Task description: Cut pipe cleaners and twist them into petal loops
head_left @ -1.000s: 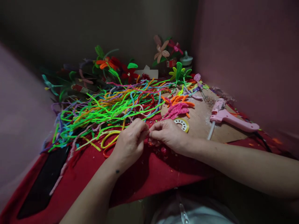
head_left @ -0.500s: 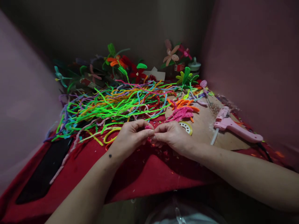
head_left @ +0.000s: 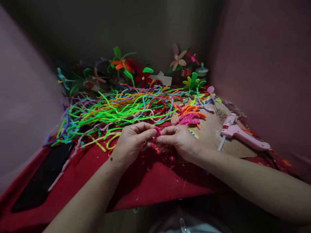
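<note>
A short pink pipe cleaner piece (head_left: 157,131) is pinched between my two hands above the red cloth. My left hand (head_left: 133,138) grips it from the left with thumb and index finger. From the right, thumb and fingers of my right hand (head_left: 179,139) close on its other side. Much of the piece is hidden by the fingertips. Just beyond my right hand lies a bundle of pink pipe cleaner pieces (head_left: 188,118), with orange pieces (head_left: 191,108) behind it. A round yellow-rimmed disc (head_left: 193,132) is partly covered by my right hand.
Many loose pipe cleaners (head_left: 116,111) spread behind my hands. A pink glue gun (head_left: 239,132) rests on brown cardboard (head_left: 209,129) at right. On the left lies a flat black object (head_left: 41,181). Yellow-handled scissors (head_left: 112,141) sit by my left wrist. Finished pipe cleaner flowers (head_left: 178,61) stand behind.
More of the pink piece shows between my fingertips now. My hands have shifted only slightly, and the whole view has moved a little.
</note>
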A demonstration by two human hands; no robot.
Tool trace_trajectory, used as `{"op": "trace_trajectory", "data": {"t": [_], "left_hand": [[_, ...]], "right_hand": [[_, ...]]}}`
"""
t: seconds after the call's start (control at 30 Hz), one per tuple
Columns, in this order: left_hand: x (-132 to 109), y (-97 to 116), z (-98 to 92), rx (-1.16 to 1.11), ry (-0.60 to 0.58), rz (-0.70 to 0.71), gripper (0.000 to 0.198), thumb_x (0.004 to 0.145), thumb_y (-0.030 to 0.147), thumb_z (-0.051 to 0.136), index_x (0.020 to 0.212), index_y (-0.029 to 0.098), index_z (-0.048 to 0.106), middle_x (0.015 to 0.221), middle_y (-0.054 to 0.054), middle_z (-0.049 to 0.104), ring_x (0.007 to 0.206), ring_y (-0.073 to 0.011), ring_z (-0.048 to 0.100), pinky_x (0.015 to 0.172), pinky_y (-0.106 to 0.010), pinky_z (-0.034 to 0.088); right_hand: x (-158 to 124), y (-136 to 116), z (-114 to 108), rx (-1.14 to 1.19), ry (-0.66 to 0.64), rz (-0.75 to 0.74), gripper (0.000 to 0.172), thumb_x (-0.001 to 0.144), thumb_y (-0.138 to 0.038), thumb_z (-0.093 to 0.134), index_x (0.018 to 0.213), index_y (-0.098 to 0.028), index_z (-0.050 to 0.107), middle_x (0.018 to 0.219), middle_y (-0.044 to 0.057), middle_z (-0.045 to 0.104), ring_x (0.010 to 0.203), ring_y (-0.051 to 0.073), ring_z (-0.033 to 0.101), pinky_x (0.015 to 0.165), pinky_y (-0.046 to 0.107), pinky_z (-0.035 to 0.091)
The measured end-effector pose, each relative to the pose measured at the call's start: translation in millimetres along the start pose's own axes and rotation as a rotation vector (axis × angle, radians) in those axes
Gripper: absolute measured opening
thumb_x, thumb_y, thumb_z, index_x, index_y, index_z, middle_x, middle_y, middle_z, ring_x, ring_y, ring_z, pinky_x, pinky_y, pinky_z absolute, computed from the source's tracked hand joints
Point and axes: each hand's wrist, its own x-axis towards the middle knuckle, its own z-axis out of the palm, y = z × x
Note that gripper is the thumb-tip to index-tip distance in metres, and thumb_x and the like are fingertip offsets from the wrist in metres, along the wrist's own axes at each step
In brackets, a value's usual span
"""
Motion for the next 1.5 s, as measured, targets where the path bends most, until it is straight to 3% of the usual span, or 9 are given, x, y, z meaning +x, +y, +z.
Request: {"op": "trace_trajectory", "data": {"t": [0.17,0.33,0.57,0.7,0.87,1.03,1.23,1.37,1.5], "left_hand": [[-2,3,1.1,0.080,0.009,-0.007,0.018,0.072,0.032,0.068,0.070,0.016,0.059,0.051,0.005,0.051,0.039,-0.0048,0.042,0.037,-0.017,0.029],[-3,2,4.7,0.217,-0.007,-0.055,0.022,0.074,0.036,0.065,0.067,0.016,0.058,0.050,0.004,0.051,0.037,-0.0055,0.042,0.036,-0.017,0.028],[-2,0,11.7,0.331,0.082,-0.039,0.020,0.073,0.034,0.063,0.069,0.014,0.060,0.050,0.002,0.057,0.037,-0.0063,0.044,0.035,-0.017,0.029],[-1,-2,11.8,0.369,0.095,-0.018,0.021,0.074,0.033,0.060,0.065,0.014,0.058,0.047,0.003,0.054,0.036,-0.0056,0.043,0.036,-0.016,0.029],[-2,-2,15.2,0.386,0.118,-0.018,0.006,0.071,0.020,0.053,0.070,0.015,0.058,0.043,0.006,0.051,0.034,-0.0055,0.040,0.036,-0.016,0.030],[-1,-6,17.6,0.342,0.119,0.003,0.006,0.067,0.013,0.050,0.067,0.017,0.055,0.040,0.009,0.046,0.033,-0.0049,0.037,0.037,-0.016,0.029],[2,-13,16.2,0.314,0.087,0.065,0.006,0.067,0.014,0.051,0.066,0.016,0.056,0.044,0.009,0.043,0.037,-0.0041,0.034,0.038,-0.017,0.027],[1,-11,17.6,0.293,0.094,0.076,0.003,0.066,0.016,0.055,0.066,0.015,0.057,0.052,0.007,0.048,0.042,-0.0038,0.035,0.039,-0.017,0.025],[2,-9,17.9,0.187,0.061,0.008,0.008,0.067,0.022,0.059,0.064,0.015,0.055,0.050,0.007,0.048,0.038,-0.0029,0.033,0.037,-0.017,0.022]], "right_hand": [[3,2,-2,0.031,0.085,-0.076,0.017,0.060,-0.023,0.075,0.067,-0.013,0.064,0.056,-0.002,0.060,0.048,0.008,0.053,0.049,0.021,0.042],[5,4,-2,0.069,0.063,-0.113,0.015,0.062,-0.023,0.073,0.071,-0.014,0.066,0.061,0.000,0.063,0.056,0.010,0.058,0.059,0.025,0.046],[7,9,-2,0.070,0.054,-0.145,0.011,0.064,-0.021,0.070,0.074,-0.016,0.069,0.063,-0.001,0.064,0.061,0.011,0.059,0.066,0.026,0.047],[3,9,0,-0.062,0.059,-0.193,0.013,0.070,-0.019,0.063,0.080,-0.016,0.070,0.068,0.000,0.065,0.064,0.012,0.059,0.064,0.025,0.046],[1,11,0,-0.345,0.103,-0.402,0.017,0.076,-0.016,0.056,0.087,-0.016,0.069,0.077,0.001,0.067,0.072,0.013,0.061,0.066,0.025,0.047],[2,17,-3,-0.546,0.123,-0.535,0.016,0.079,-0.014,0.053,0.089,-0.017,0.065,0.080,0.001,0.066,0.076,0.014,0.061,0.071,0.027,0.047],[0,14,-2,-0.557,0.137,-0.510,0.010,0.081,-0.017,0.052,0.084,-0.016,0.062,0.074,-0.001,0.062,0.067,0.011,0.056,0.062,0.024,0.044],[3,9,-1,-0.319,0.118,-0.371,0.004,0.076,-0.019,0.057,0.076,-0.015,0.058,0.063,-0.003,0.056,0.056,0.008,0.051,0.053,0.021,0.041],[5,7,0,-0.111,0.069,-0.234,0.005,0.073,-0.020,0.059,0.074,-0.015,0.057,0.060,-0.003,0.059,0.054,0.009,0.056,0.055,0.022,0.045]]}}
